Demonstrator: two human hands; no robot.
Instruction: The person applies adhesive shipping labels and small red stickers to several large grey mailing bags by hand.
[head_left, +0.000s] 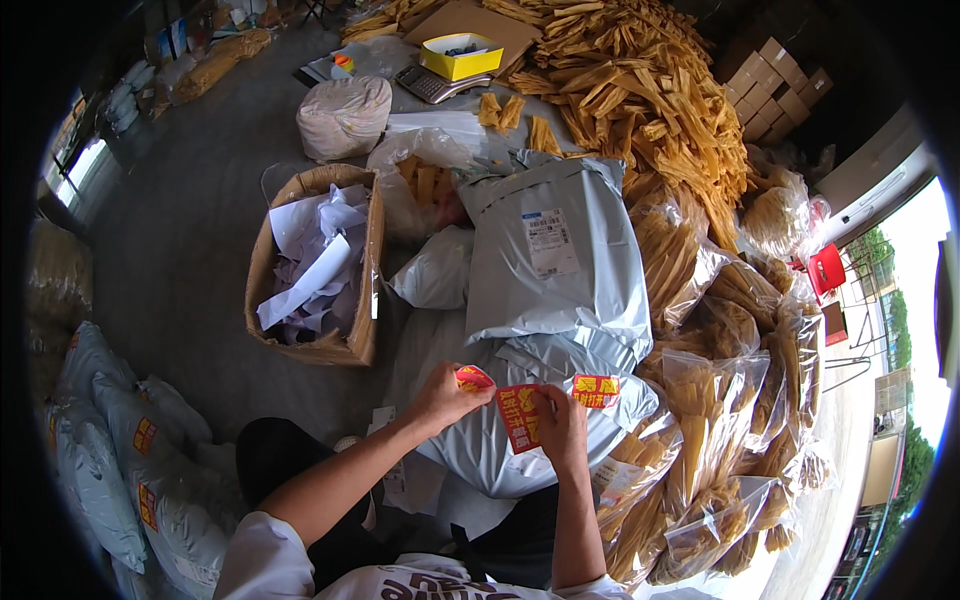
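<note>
My left hand (442, 401) pinches a curled red and yellow sticker (474, 378) between thumb and fingers. Close beside it, my right hand (564, 427) grips a larger red sticker sheet (517, 427) with yellow print. Whether the two pieces are still joined I cannot tell. Below both hands lies a full grey plastic mailing bag (480, 465), with another red sticker (596, 391) on its surface. A second grey mailing bag (499, 300) rests on top of it, farther from me, and bears a white printed label (551, 244).
Left of the bags stands a cardboard box (373, 285) of crumpled paper. Clear bags of dried yellow-brown sticks (709, 405) crowd the right, below a large loose heap (645, 97). Stickered grey parcels (169, 480) lie at lower left. A yellow tray (465, 67) sits on a scale (431, 84).
</note>
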